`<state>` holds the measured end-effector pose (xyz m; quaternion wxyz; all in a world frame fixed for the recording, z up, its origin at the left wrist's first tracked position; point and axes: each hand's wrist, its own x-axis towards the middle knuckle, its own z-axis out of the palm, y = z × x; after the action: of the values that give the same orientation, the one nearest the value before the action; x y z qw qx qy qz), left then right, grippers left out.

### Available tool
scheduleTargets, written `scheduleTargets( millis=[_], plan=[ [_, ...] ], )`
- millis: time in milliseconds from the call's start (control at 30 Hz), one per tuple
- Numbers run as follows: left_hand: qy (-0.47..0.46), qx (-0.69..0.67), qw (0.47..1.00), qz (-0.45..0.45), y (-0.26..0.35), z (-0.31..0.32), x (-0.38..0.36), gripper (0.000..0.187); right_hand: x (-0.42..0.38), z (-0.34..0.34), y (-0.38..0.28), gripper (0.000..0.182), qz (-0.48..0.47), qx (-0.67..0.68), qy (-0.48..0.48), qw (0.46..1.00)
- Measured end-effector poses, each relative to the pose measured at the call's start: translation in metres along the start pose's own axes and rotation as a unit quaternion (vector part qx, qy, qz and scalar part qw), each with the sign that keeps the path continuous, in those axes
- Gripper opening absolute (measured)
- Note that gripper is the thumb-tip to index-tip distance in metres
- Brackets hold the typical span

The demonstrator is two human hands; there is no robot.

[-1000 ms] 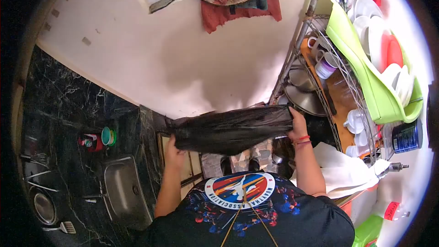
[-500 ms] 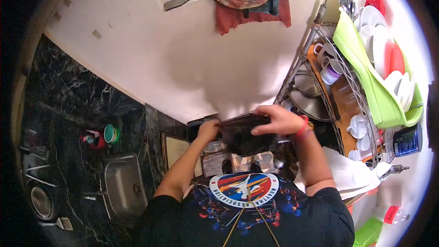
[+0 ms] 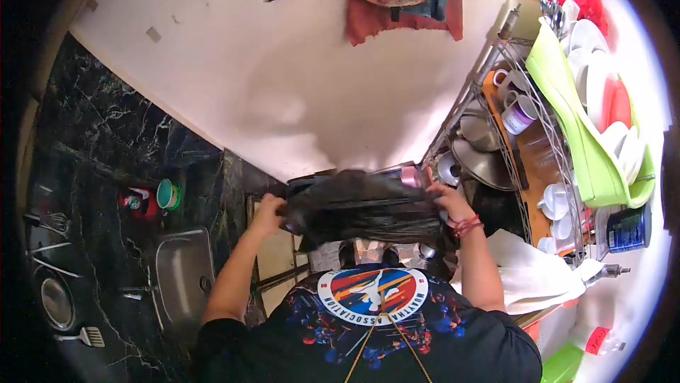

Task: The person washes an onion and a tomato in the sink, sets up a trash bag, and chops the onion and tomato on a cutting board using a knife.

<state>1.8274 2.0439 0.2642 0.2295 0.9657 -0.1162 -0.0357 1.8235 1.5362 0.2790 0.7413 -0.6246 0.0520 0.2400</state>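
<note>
A black plastic bag (image 3: 365,209) is stretched sideways in front of my body, wrinkled and hanging a little over the floor. My left hand (image 3: 268,214) grips its left end, fingers closed round the edge. At the other end, my right hand (image 3: 452,204), with red bands on the wrist, has its fingers closed on the bag's right edge. Behind the bag, near my right hand, a pink item (image 3: 411,175) shows in part. What lies beneath the bag is hidden.
On the left, a dark marble counter (image 3: 99,163) holds a sink (image 3: 183,269), a green tub (image 3: 168,194) and utensils. A wire rack (image 3: 506,142) on the right carries mugs, pans and a green dish basket (image 3: 581,135). White cloth (image 3: 531,277) hangs below it.
My hands have moved apart, the left one leftward and down. The bag is now spread wide between them. My right hand has closed on its edge, and the pink item has come into view.
</note>
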Motion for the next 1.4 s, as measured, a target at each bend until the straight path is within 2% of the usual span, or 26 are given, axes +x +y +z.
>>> scheduleTargets(
  millis=[33,67,133,267,333,367,400,433,467,533,600,633,700,733,767,833,900,967,1067,1100,1167,1200,1233,1267,1333,1400],
  plan=[
    [0.069,0.037,0.997,-0.011,-0.051,0.02,-0.003,0.026,0.001,-0.003,0.005,0.031,0.005,-0.151,-0.073,0.986],
    [0.128,-0.102,0.979,-0.118,-0.085,0.037,-0.007,0.024,-0.009,0.003,-0.009,0.034,0.023,-0.157,-0.119,0.98],
    [0.231,-0.363,0.847,-0.311,-0.128,0.065,-0.014,0.02,-0.02,0.01,-0.013,0.034,0.018,-0.257,-0.144,0.956],
    [0.097,-0.69,0.582,-0.419,-0.102,0.114,-0.017,0.024,0.0,-0.023,0.048,0.028,0.054,-0.511,-0.022,0.858],
    [0.144,-0.691,0.596,-0.383,-0.048,0.072,0.011,0.029,0.031,-0.06,0.064,0.025,0.043,-0.561,0.087,0.822],
    [0.115,-0.46,0.837,-0.272,-0.064,0.04,0.041,0.034,0.044,-0.093,0.045,0.023,-0.089,-0.632,0.154,0.754],
    [0.069,-0.172,0.975,-0.126,-0.08,0.003,0.077,0.042,0.058,-0.126,0.026,0.022,-0.203,-0.69,0.244,0.65],
    [0.187,0.0,0.969,-0.163,-0.037,-0.073,0.089,0.042,0.024,-0.064,-0.075,0.021,-0.246,-0.384,0.332,0.825],
    [0.266,-0.044,0.948,-0.17,0.035,-0.143,0.088,0.041,0.013,-0.052,-0.124,0.02,-0.355,-0.336,0.371,0.789],
    [0.47,-0.019,0.882,0.03,0.104,-0.22,0.079,0.054,-0.038,0.002,-0.207,0.022,-0.49,-0.299,0.447,0.686],
    [0.644,-0.09,0.741,0.168,0.187,-0.224,0.061,0.047,-0.067,0.044,-0.207,0.025,-0.593,-0.227,0.457,0.623],
    [0.641,-0.087,0.736,0.201,0.179,-0.189,0.055,0.046,-0.059,0.043,-0.17,0.025,-0.62,-0.284,0.41,0.605],
    [0.412,-0.018,0.908,0.079,0.083,-0.048,0.054,0.046,-0.016,0.032,-0.057,0.025,-0.469,-0.494,0.24,0.692],
    [0.156,0.082,0.984,-0.033,0.017,0.046,0.022,0.045,0.002,0.02,0.034,0.026,-0.297,-0.568,0.122,0.758],
    [-0.094,0.15,0.979,-0.103,-0.036,0.114,-0.036,0.045,-0.005,0.0,0.131,0.026,-0.105,-0.594,-0.024,0.797],
    [-0.29,0.105,0.929,-0.204,-0.073,0.158,-0.135,0.045,-0.064,-0.022,0.233,0.027,0.065,-0.524,-0.175,0.831],
    [-0.229,-0.009,0.925,-0.302,-0.081,0.139,-0.131,0.044,-0.071,-0.037,0.227,0.028,0.054,-0.497,-0.14,0.855],
    [-0.085,-0.162,0.927,-0.326,-0.097,0.112,-0.06,0.044,-0.026,-0.055,0.193,0.03,-0.053,-0.521,0.019,0.852],
    [0.145,-0.485,0.825,-0.251,-0.065,0.022,0.083,0.045,0.016,-0.008,-0.024,0.027,-0.159,-0.465,0.304,0.816],
    [0.2,-0.537,0.799,-0.184,-0.043,-0.009,0.115,0.045,0.006,0.02,-0.093,0.026,-0.289,-0.372,0.343,0.813],
    [0.347,-0.362,0.865,-0.01,0.068,-0.081,0.12,0.046,-0.026,0.067,-0.17,0.023,-0.5,-0.238,0.354,0.754],
    [0.402,-0.288,0.867,0.061,0.099,-0.086,0.106,0.046,-0.028,0.074,-0.16,0.023,-0.61,-0.274,0.383,0.638],
    [0.41,-0.234,0.877,0.091,0.11,-0.069,0.085,0.047,-0.03,0.074,-0.128,0.027,-0.584,-0.354,0.318,0.658],
    [0.378,-0.176,0.907,0.065,0.089,-0.032,0.067,0.047,-0.032,0.074,-0.095,0.032,-0.556,-0.427,0.246,0.67],
    [-0.011,-0.007,0.988,-0.157,-0.011,0.095,-0.001,0.046,0.004,0.051,0.047,0.026,-0.226,-0.54,0.022,0.81],
    [-0.283,-0.03,0.917,-0.278,-0.059,0.145,-0.09,0.046,-0.024,0.012,0.16,0.022,-0.003,-0.528,-0.16,0.834]
  ],
)
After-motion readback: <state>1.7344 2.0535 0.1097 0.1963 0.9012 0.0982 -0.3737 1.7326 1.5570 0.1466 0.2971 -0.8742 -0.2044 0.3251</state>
